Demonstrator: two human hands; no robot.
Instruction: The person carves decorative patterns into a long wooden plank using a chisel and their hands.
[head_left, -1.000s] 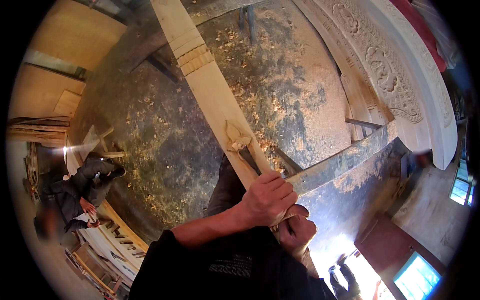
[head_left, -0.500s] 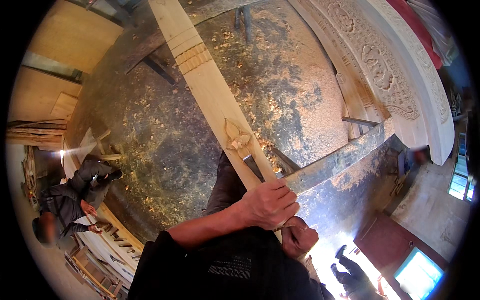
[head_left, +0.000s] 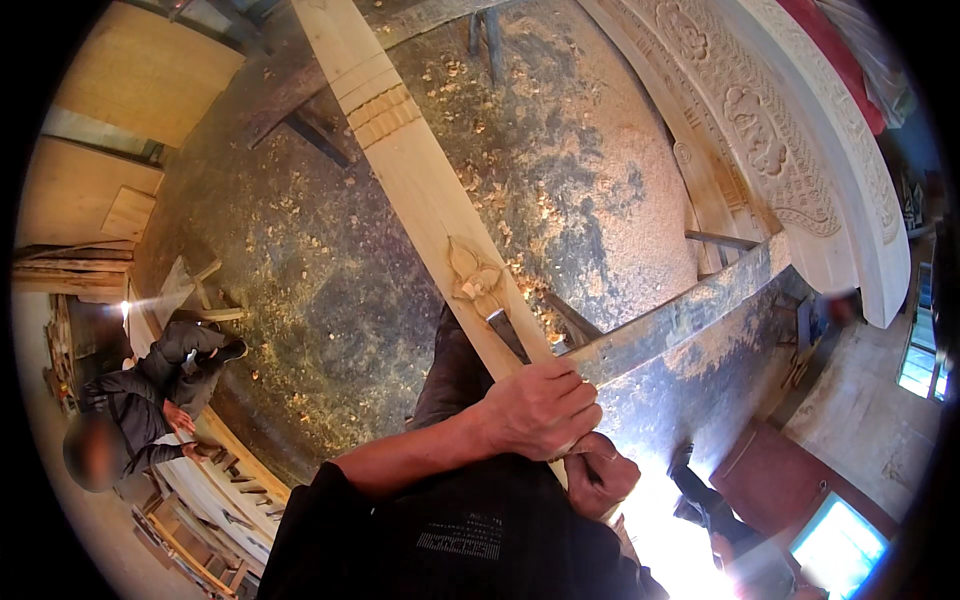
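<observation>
A long pale wooden beam (head_left: 420,190) runs from the top centre down to my body, with a carved flower motif (head_left: 474,280) on it. A chisel (head_left: 506,332) lies along the beam, its blade just below the motif. My left hand (head_left: 545,410) is closed over the chisel's shaft and rests on the beam. Directly below it, my right hand (head_left: 600,480) is wrapped around the chisel's handle end. Ridged carved bands (head_left: 380,112) cross the beam higher up.
Wood chips and sawdust cover the dark floor (head_left: 330,300). A rough timber rail (head_left: 690,315) supports the beam at the right. Large carved arched panels (head_left: 770,150) stand at the upper right. Another person (head_left: 140,420) crouches at the left over slatted woodwork (head_left: 215,480).
Both hands stay closed on the chisel and have shifted slightly down and right in view. The crouching person at the left has moved a little.
</observation>
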